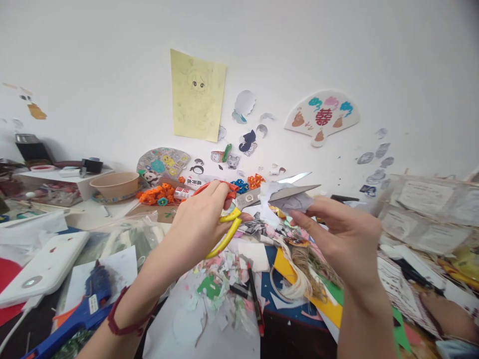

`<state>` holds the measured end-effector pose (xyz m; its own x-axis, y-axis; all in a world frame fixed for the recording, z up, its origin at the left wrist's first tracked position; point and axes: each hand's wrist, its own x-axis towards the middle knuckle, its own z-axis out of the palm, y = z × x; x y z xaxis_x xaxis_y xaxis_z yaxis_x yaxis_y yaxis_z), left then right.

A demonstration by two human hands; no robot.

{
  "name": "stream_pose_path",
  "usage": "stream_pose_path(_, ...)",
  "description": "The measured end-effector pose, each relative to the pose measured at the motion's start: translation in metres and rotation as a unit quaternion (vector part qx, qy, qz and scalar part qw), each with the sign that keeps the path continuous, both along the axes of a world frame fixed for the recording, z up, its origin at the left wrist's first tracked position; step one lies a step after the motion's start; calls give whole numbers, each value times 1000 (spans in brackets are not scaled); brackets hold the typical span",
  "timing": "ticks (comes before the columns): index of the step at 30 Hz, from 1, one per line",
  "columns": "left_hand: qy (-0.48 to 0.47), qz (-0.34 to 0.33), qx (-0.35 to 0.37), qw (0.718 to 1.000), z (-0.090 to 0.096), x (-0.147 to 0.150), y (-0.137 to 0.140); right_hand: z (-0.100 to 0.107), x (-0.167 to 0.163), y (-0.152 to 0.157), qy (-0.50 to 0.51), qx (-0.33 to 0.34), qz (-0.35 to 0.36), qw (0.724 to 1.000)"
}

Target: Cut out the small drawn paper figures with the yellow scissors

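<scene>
My left hand (207,212) is closed around the red and yellow handles of a pair of scissors (249,198), held above the littered table. The metal blades are apart and point to the right, with a white piece of paper (270,209) between and around them. My right hand (340,237) pinches the greyish, drawn-on part of that paper between thumb and fingers, close to the blade tips. A strip of the paper hangs down beside the blades. Below both hands lies a heap of small paper scraps (224,274).
A blue glue gun (95,299) and a white power bank (45,269) lie at left. A red-and-black pen (255,299) and coiled cord (290,279) lie below. Behind are a beige bowl (114,183) and the wall with a paper fan (324,117). Part of another person (449,314) shows lower right.
</scene>
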<state>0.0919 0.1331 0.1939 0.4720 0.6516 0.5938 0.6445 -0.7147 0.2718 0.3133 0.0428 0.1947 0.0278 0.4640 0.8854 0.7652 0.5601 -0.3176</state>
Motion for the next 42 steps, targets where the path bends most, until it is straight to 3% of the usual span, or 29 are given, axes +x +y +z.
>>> stream_pose_path(42,1,39,5,999,0,2,-6,0,-15,1,-46,50,-44,997)
